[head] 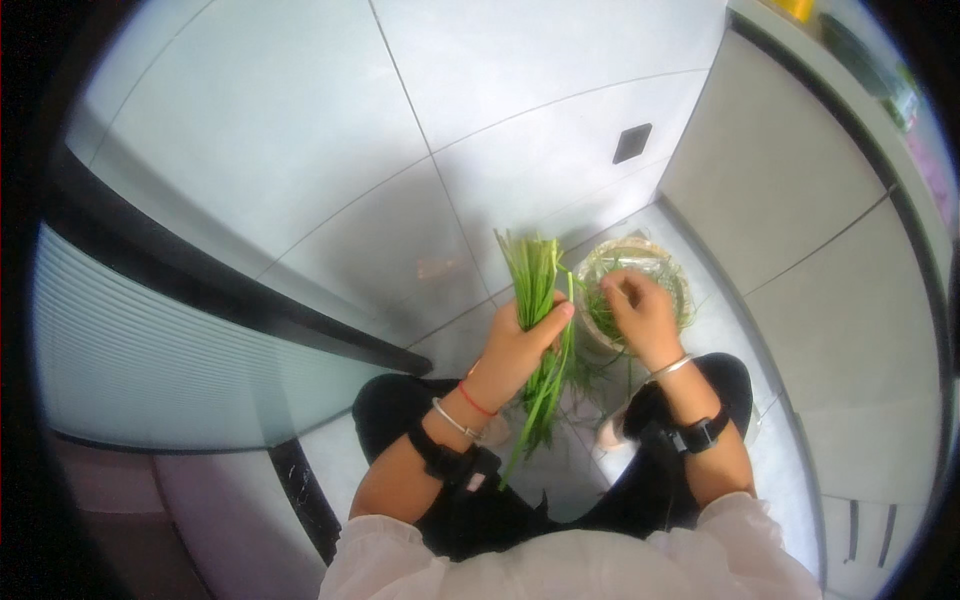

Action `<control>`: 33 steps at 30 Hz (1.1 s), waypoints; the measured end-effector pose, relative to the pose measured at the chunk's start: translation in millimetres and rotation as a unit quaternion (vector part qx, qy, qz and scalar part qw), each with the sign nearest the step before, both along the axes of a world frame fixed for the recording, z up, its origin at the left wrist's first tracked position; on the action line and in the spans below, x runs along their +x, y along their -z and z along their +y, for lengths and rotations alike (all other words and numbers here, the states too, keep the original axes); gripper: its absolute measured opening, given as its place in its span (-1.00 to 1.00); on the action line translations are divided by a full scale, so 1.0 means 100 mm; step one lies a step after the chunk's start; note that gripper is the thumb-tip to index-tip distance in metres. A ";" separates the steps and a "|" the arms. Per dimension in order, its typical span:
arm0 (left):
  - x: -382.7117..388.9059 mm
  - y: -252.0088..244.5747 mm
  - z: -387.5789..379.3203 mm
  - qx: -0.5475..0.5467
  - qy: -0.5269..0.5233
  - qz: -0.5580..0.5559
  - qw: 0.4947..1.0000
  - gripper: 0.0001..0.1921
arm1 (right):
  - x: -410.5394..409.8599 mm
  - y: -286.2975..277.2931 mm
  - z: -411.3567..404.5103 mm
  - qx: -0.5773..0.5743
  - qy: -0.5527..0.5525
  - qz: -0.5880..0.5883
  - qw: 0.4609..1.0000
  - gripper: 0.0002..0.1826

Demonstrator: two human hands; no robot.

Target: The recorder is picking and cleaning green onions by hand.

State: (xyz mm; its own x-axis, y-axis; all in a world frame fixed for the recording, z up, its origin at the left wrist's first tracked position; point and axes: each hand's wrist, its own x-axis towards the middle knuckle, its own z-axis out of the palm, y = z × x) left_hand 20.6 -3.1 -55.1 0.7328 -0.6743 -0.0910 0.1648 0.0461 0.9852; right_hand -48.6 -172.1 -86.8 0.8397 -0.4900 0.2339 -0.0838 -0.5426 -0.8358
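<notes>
My left hand [529, 334] is closed around a bunch of long green leafy stalks [534, 281], which look like garlic chives. Their pale cut ends point up and away from me, and the leaves hang down between my knees. A single stalk stands a little apart at the bunch's right side, by my left thumb. My right hand [643, 311] is over a round waste bin [684, 296] with a clear plastic liner, its thumb and index finger bent towards each other. Whether anything thin is pinched between them cannot be told. Loose green scraps [600, 304] lie in the bin.
Some green bits [592, 375] are on the tiled floor beside the bin. A white tiled wall [517, 172] with a dark socket plate [632, 143] rises ahead. Grey cabinet fronts [810, 172] are to the right, and a ribbed glass panel with a black frame [187, 360] is to the left.
</notes>
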 end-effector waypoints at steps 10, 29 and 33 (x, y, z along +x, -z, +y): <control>0.01 -0.07 -0.08 0.022 -0.006 0.010 1.000 -0.75 | 0.10 0.06 -0.43 -0.244 0.155 0.181 0.940 -0.82; -0.03 -0.05 -0.12 -0.040 0.057 0.024 0.997 -0.76 | 0.01 -0.23 0.28 0.375 -0.167 -0.021 0.912 -0.74; -0.02 -0.12 -0.15 -0.046 0.053 0.051 0.996 -0.73 | 0.00 -0.31 0.22 0.404 -0.090 -0.038 0.910 -0.55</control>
State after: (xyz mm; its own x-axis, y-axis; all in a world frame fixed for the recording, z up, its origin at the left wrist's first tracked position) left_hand 18.7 -17.6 -43.0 0.6468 -0.7566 -0.0959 0.2720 0.1115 0.9558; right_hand -49.1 -150.0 -55.4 0.9197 -0.3841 -0.0813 0.0196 0.2517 -0.9676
